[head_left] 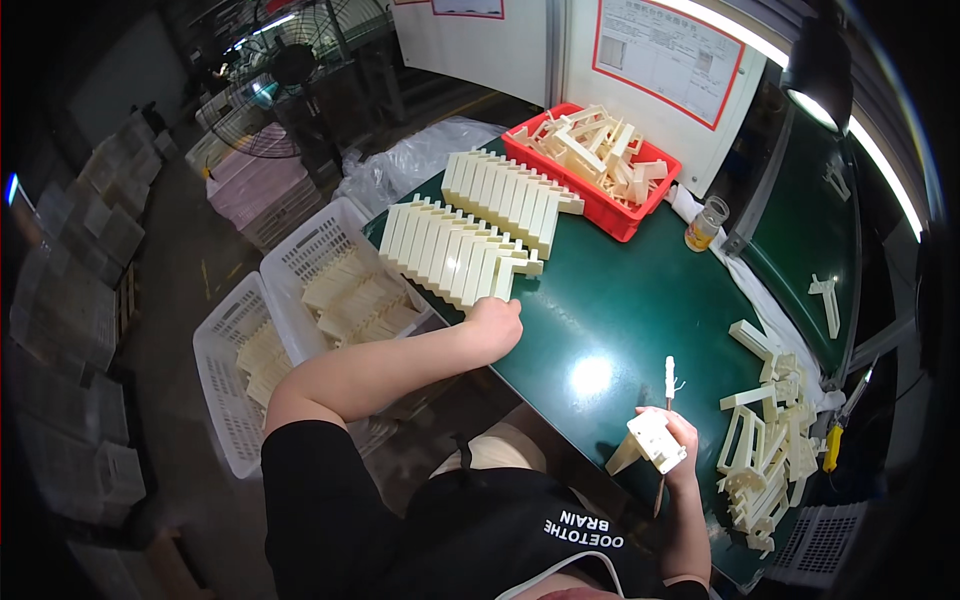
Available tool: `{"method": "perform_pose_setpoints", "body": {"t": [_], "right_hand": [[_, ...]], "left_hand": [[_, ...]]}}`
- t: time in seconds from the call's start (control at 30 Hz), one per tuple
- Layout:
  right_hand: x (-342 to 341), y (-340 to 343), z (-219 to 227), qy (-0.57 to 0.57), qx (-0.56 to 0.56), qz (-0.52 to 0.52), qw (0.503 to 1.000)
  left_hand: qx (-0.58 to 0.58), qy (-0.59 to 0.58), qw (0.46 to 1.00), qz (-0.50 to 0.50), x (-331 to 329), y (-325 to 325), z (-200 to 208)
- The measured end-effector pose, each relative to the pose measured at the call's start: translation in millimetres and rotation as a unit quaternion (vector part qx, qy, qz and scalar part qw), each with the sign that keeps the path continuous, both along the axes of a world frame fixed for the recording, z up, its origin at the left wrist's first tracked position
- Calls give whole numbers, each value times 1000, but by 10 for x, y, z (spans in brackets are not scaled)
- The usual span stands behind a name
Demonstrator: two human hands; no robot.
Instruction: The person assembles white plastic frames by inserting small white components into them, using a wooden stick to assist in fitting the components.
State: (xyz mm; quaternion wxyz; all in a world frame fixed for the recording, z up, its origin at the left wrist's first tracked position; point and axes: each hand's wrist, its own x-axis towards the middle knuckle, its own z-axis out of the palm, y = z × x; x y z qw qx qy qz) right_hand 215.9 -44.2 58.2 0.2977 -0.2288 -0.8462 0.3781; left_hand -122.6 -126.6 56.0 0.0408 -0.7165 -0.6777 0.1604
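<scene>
The red bin (600,212) is sitting at the far edge of the green table (640,305), holding a loose heap of cream plastic pieces (588,150). Beside the table, two white baskets are standing close together: the near basket (222,400) and the far basket (305,243) are both holding more cream pieces. A glass jar (706,224) is resting near the bin, wearing a yellowish label whose writing is too small to read. A red-bordered sheet (668,55) is hanging above, showing fine print, and the shirt (585,532) is carrying white lettering. The left hand (492,330) is curling its fingers against the end of the front row (450,250) of cream pieces; whether it is gripping one, I cannot tell. The right hand (682,440) is gripping a cream part (655,443) over the table's near edge, along with a thin stick (670,378) with a white end. A loose pile (770,440) of cream pieces is lying right of that hand.
</scene>
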Motion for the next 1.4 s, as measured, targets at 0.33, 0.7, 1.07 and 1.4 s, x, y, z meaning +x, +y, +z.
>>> {"method": "perform_pose_setpoints", "body": {"t": [0.33, 0.7, 1.07, 1.4], "right_hand": [[-11, 155, -335, 105, -134, -59, 984], [152, 704, -273, 77, 30, -233, 969], [-117, 637, -255, 176, 181, -231, 940], [-189, 675, -271, 214, 123, -229, 942]], "left_hand": [[77, -681, 693, -223, 1222, 78, -24], [-71, -930, 358, 52, 1453, 945, -236], [-37, -918, 378, 110, 1598, 1288, -831], [-50, -918, 375, 119, 1615, 1248, -658]]}}
